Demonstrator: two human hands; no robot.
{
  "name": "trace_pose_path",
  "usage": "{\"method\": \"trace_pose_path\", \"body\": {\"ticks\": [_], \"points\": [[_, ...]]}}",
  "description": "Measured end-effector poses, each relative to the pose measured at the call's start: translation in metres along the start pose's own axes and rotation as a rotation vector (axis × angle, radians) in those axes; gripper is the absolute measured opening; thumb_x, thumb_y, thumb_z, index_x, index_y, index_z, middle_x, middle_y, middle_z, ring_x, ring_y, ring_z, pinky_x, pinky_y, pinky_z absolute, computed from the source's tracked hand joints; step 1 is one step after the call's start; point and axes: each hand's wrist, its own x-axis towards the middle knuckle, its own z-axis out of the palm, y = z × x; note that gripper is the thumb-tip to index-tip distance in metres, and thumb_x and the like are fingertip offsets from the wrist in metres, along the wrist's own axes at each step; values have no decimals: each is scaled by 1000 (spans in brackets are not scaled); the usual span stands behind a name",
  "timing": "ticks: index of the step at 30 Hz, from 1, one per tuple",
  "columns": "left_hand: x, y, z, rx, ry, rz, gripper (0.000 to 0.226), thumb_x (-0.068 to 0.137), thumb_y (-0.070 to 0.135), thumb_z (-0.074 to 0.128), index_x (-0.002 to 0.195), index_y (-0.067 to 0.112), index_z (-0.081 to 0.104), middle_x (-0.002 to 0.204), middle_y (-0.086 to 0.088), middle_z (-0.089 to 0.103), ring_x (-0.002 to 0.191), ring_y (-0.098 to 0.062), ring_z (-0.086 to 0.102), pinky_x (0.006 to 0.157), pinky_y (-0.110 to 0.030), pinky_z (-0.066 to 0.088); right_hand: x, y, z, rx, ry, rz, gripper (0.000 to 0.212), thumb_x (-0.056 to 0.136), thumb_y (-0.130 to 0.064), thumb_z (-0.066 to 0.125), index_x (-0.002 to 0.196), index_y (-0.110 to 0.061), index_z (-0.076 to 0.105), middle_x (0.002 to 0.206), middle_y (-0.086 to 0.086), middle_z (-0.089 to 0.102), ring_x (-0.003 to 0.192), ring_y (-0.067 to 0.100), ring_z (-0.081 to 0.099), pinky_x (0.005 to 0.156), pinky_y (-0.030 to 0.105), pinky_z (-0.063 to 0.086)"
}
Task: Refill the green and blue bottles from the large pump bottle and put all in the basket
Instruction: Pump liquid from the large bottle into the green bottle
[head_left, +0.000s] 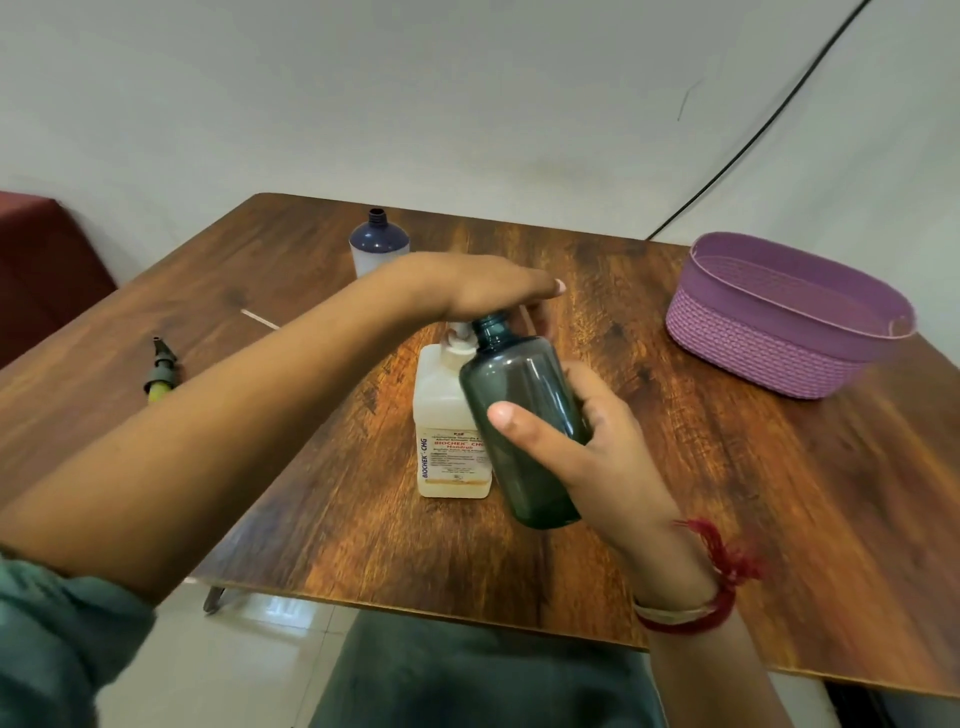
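Head view: left hand (483, 291) flat on pump, right hand (597, 452) gripping green bottle (519, 410)

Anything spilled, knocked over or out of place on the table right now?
No spill shows. A spray cap lies on its side at the left of the table, off any bottle; the blue bottle stands uncapped.
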Motion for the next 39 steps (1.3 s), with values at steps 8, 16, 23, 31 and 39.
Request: {"method": "trace_pose_path", "body": {"ticks": [8,16,23,31,39], "points": [[-5,16,-9,100,-29,54,55,102,47,19,113,17,63,116,-5,64,106,-21,60,98,-41,45,2,-2,-4,16,9,-6,55,56,-62,70,102,-34,60,98,-7,70,90,11,69,79,41,58],[-4,15,-4,130,-97,-22,56,101,50,21,119,17,63,103,3,63,93,-12,60,87,-32,43,-2,3,2,21,11,-1,55,57,-61,69,103,-32,60,98,-9,70,89,10,69,78,39,59],[-5,9,-2,42,-36,-14,57,102,46,20,113,14,66,101,0,65,88,-14,60,80,-29,44,-3,1,4,6,17,-6,55,56,-62,69,103,-34,59,99,-7,70,91,11,69,79,42,58],[-8,19,-8,188,-67,-12,65,101,50,11,123,14,61,108,2,58,98,-12,51,94,-33,32,-6,1,-1,4,25,-2,58,55,-62,69,104,-32,59,99,-7,70,90,9,69,75,38,59],[-5,12,-1,140,-72,-27,58,102,47,17,117,17,64,90,13,58,82,0,51,95,-34,34,-8,7,3,17,5,-8,59,55,-62,69,106,-34,58,99,-14,69,90,6,68,73,30,58]]}}
